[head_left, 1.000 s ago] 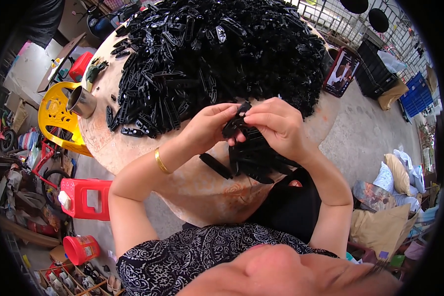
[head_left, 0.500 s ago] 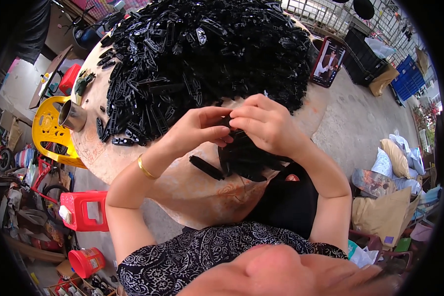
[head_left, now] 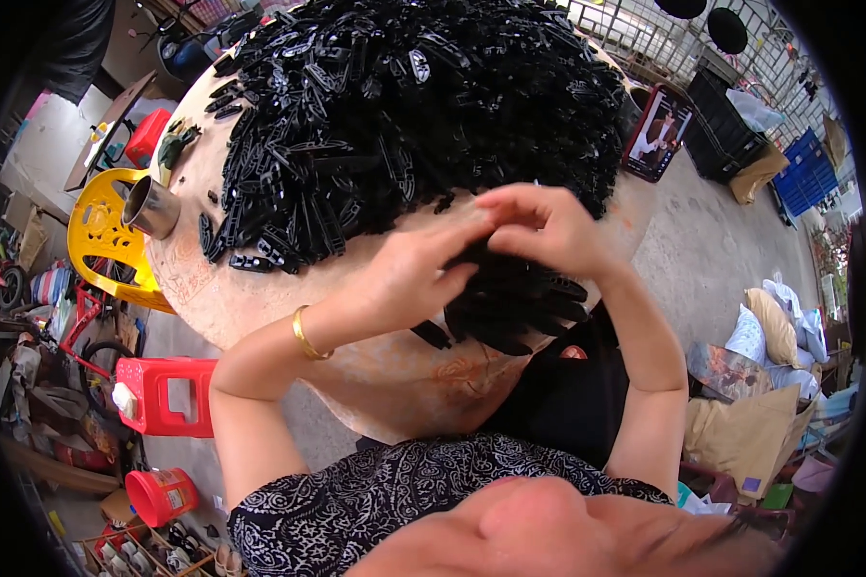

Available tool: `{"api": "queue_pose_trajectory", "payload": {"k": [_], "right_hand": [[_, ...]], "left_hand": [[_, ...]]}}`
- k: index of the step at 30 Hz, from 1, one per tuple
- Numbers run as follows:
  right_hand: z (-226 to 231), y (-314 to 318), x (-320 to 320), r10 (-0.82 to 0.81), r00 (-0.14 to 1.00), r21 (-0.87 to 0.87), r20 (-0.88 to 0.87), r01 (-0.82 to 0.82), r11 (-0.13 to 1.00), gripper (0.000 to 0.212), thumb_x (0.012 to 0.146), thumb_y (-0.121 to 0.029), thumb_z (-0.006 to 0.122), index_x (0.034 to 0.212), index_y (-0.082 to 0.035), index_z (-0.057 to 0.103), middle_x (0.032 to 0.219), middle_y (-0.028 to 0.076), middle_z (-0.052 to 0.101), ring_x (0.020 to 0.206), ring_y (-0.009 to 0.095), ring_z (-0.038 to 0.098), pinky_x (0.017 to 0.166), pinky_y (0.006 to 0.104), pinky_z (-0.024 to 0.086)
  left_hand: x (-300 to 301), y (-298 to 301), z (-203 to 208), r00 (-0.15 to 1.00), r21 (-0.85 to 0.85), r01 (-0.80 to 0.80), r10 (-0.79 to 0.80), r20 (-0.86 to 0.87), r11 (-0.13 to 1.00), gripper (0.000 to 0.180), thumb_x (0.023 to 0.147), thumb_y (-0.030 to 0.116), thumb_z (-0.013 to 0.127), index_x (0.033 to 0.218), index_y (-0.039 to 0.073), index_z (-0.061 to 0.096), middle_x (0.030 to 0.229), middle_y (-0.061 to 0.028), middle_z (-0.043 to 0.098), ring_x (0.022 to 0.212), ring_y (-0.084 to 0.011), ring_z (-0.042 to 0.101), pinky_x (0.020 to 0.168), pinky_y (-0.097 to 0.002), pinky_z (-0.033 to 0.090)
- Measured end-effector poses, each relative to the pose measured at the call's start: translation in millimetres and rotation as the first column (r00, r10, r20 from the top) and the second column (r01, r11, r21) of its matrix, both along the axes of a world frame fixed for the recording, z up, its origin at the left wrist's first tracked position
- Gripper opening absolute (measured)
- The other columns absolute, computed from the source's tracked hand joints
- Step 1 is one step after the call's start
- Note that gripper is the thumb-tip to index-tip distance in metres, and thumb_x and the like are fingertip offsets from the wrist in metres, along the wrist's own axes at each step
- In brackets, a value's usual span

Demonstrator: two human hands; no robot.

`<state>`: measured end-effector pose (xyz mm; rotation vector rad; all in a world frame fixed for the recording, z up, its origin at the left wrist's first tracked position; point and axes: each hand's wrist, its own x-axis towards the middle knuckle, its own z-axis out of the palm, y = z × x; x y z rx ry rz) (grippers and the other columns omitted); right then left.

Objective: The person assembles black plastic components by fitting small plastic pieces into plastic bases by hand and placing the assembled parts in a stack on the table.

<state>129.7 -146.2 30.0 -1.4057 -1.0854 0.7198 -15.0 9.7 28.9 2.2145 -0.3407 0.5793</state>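
From the head view, small black pieces (head_left: 515,317) lie below the hands at the tabletop's (head_left: 197,274) near edge — light, stiff, slick, I'd guess; pinch them mid-length. Left hand (head_left: 404,274) and right hand (head_left: 548,231) curl together; whether they grip anything, I can't tell — a second ago, a piece showed between them.

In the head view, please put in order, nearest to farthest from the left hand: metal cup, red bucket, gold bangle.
1. Gold bangle, worn just behind the left hand.
2. Metal cup, on the table, left side.
3. Red bucket, toward the picture's lower left.
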Motion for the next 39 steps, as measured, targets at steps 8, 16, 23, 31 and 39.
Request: {"api": "queue_pose_trajectory", "payload": {"k": [8,16,23,31,39], "right_hand": [[-25.5,34.6,38.6,-0.192,0.625,0.030,0.756,0.260,0.965,0.021,0.078,-0.019,0.066,0.093,-0.005,0.069,0.081,0.011,0.067,0.073,0.029,0.064,0.066,0.0377,0.051],[-41.0,62.3,31.0,-0.123,0.315,0.024,0.941,0.302,0.953,0.014,0.074,-0.017,0.068,0.077,-0.005,0.059,0.082,0.011,0.059,0.077,0.029,0.063,0.066,0.0375,0.052],[-38.3,43.8,19.0,-0.183,0.381,0.062,0.906,0.309,0.949,0.016,0.074,-0.015,0.070,0.083,-0.005,0.061,0.078,0.010,0.062,0.078,0.029,0.062,0.066,0.0387,0.050],[-24.7,21.6,16.1,-0.376,0.583,0.230,0.720,0.311,0.922,0.008,0.080,-0.012,0.066,0.083,-0.006,0.062,0.076,0.010,0.064,0.073,0.028,0.063,0.063,0.0371,0.050],[-16.1,19.9,13.9,-0.554,0.610,0.365,0.566,0.416,0.832,0.008,0.078,-0.007,0.068,0.086,-0.007,0.068,0.080,0.009,0.067,0.072,0.026,0.063,0.062,0.0334,0.050]], "left_hand": [[8.9,1.2,-7.7,0.997,0.275,0.081,-0.077,-0.026,0.958,0.042,0.074,0.018,0.071,0.113,0.005,0.060,0.108,-0.0084,0.062,0.099,-0.0301,0.053,0.087,-0.0387,0.045],[23.7,67.8,-24.3,0.922,0.809,-0.333,0.349,0.171,0.484,0.036,0.078,0.005,0.054,0.114,0.001,0.058,0.131,-0.0172,0.049,0.130,-0.0317,0.039,0.109,-0.0474,0.029],[34.7,71.1,-21.1,0.877,0.640,-0.479,0.360,0.318,0.601,0.031,0.084,-0.001,0.051,0.114,-0.002,0.059,0.123,-0.0169,0.058,0.113,-0.0314,0.057,0.095,-0.0361,0.048],[30.2,47.2,-4.8,0.957,-0.691,-0.291,0.208,-0.204,0.662,0.021,0.095,0.006,0.052,0.114,-0.001,0.059,0.100,-0.0041,0.064,0.085,-0.0128,0.064,0.076,-0.0276,0.056],[24.5,32.9,-21.4,0.904,-0.866,-0.324,-0.145,-0.402,0.381,0.026,0.097,0.013,0.051,0.118,0.001,0.057,0.102,-0.0076,0.062,0.087,-0.0187,0.065,0.084,-0.0346,0.056]]}}
